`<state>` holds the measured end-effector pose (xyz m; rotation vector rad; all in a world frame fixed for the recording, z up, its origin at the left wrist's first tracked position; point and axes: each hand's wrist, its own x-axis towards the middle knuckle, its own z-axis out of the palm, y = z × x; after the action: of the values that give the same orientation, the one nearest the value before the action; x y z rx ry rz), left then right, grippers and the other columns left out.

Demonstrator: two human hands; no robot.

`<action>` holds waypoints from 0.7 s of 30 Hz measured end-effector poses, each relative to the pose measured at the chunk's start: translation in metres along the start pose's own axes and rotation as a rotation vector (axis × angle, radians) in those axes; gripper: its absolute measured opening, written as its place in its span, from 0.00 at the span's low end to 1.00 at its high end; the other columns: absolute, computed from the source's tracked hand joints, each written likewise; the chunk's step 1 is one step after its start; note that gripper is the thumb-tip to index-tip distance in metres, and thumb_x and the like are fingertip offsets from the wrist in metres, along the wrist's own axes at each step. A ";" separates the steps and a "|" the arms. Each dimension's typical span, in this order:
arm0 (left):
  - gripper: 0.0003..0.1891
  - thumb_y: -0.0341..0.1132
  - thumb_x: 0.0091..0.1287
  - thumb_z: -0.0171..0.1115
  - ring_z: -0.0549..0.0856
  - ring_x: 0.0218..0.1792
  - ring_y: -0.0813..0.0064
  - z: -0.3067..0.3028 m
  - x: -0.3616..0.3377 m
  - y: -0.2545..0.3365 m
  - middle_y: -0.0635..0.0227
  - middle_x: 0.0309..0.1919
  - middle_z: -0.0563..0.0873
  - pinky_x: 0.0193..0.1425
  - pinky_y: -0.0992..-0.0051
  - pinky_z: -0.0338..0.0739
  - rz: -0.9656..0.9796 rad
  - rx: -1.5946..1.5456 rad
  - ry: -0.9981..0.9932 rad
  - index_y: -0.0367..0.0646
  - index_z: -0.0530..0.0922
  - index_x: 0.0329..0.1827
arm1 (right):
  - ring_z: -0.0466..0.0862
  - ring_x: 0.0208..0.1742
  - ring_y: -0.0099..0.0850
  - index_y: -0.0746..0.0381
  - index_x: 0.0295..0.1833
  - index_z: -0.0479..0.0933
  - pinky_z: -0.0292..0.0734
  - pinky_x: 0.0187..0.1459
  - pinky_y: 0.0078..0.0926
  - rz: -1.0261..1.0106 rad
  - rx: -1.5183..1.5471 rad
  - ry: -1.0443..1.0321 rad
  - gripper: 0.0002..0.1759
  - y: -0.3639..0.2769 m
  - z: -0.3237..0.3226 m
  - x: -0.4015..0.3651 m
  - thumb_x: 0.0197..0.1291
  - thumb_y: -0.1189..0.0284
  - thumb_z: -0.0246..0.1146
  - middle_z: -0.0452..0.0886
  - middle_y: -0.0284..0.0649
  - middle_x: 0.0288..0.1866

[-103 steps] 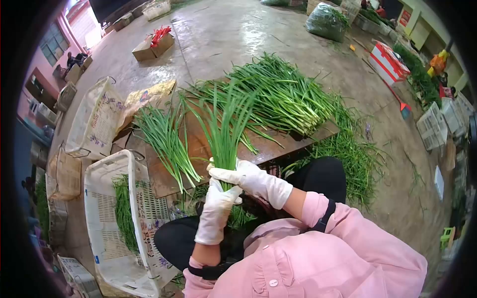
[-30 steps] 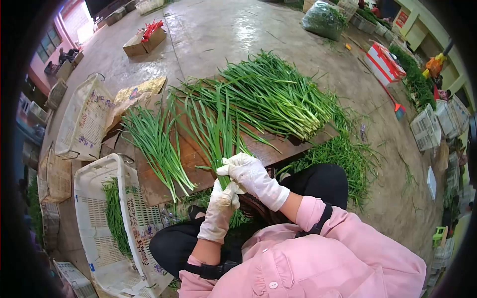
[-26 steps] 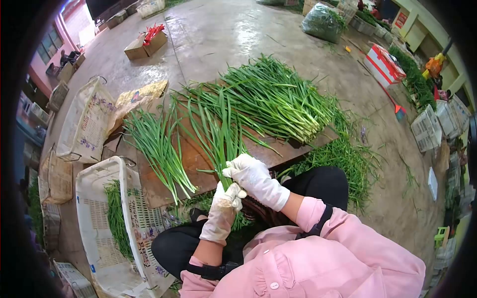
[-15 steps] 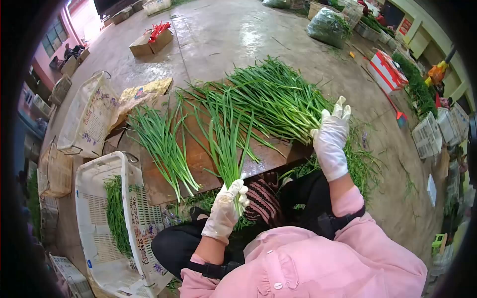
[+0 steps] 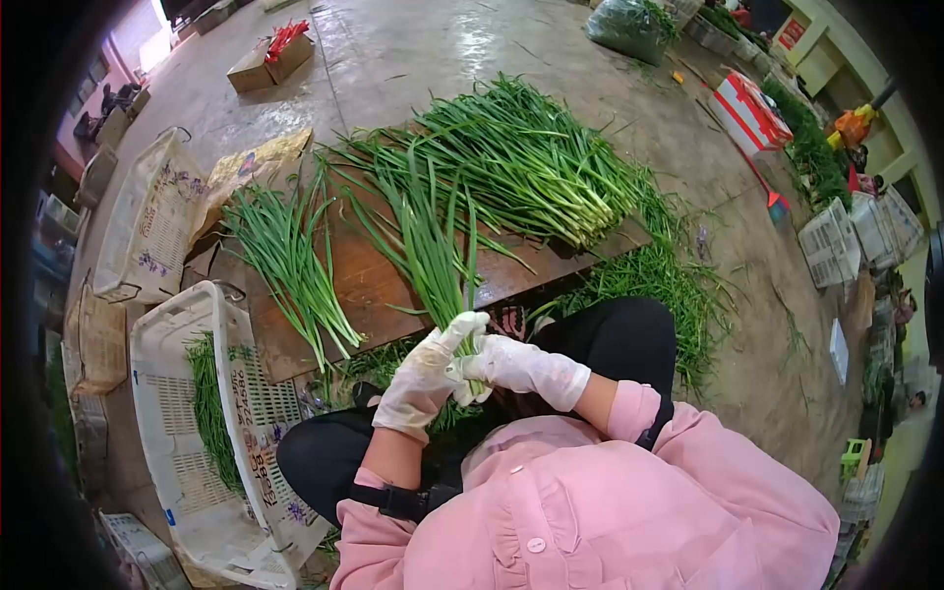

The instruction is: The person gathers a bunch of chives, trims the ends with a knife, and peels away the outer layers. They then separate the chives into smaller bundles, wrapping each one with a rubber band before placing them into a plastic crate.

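Note:
Both hands wear white gloves and meet low in front of my chest. My left hand (image 5: 425,376) is wrapped round the lower stalks of a bunch of long green leafy stalks (image 5: 428,251), whose tips fan out over the brown board (image 5: 369,275). My right hand (image 5: 506,369) touches the same stalk ends with its fingers closed; what exactly it pinches is hidden. A smaller bunch (image 5: 290,270) lies on the board's left part. The large pile (image 5: 531,162) lies across its back right, with pale ends toward the right.
A white crate (image 5: 221,324) holding green stalks stands at the left, with another crate (image 5: 162,221) behind it. Loose greens (image 5: 659,285) cover the floor at the right. Farther off are a cardboard box (image 5: 258,71), a red-and-white box (image 5: 747,113) and a full plastic bag (image 5: 629,34).
My right hand has come from the large pile down to my left hand at the bunch's stalk ends. The view has shifted slightly, so the surroundings sit higher and farther left.

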<state>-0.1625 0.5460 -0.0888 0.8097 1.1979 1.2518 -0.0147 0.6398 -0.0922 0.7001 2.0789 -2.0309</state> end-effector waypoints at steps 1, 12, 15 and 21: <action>0.23 0.43 0.75 0.66 0.85 0.59 0.62 0.003 0.002 0.002 0.55 0.60 0.85 0.64 0.65 0.79 -0.336 -0.618 0.097 0.40 0.78 0.67 | 0.87 0.36 0.29 0.64 0.45 0.83 0.81 0.37 0.27 -0.001 0.002 -0.001 0.21 -0.002 0.001 -0.002 0.71 0.54 0.63 0.88 0.39 0.34; 0.18 0.35 0.72 0.67 0.77 0.29 0.84 0.003 0.020 0.101 0.77 0.33 0.79 0.37 0.78 0.75 0.328 -0.235 0.455 0.36 0.82 0.62 | 0.80 0.25 0.25 0.61 0.42 0.74 0.74 0.27 0.26 0.141 -0.108 0.115 0.11 -0.014 -0.012 -0.001 0.74 0.65 0.60 0.89 0.35 0.35; 0.17 0.36 0.75 0.66 0.75 0.30 0.85 -0.036 0.038 0.115 0.79 0.31 0.76 0.40 0.77 0.77 0.346 -0.266 0.406 0.37 0.82 0.61 | 0.79 0.25 0.26 0.60 0.38 0.75 0.72 0.27 0.26 0.073 -0.087 0.295 0.10 0.031 -0.018 0.009 0.74 0.68 0.56 0.90 0.36 0.38; 0.13 0.34 0.73 0.69 0.77 0.28 0.82 -0.107 0.063 0.079 0.78 0.27 0.76 0.39 0.75 0.79 0.256 -0.500 0.502 0.40 0.82 0.56 | 0.85 0.27 0.39 0.59 0.31 0.77 0.77 0.32 0.40 -0.010 -0.208 0.490 0.17 0.042 -0.028 0.016 0.71 0.59 0.62 0.83 0.43 0.24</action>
<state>-0.2916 0.6058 -0.0528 0.2835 1.1071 1.9456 -0.0052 0.6699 -0.1347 1.2472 2.5005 -1.7352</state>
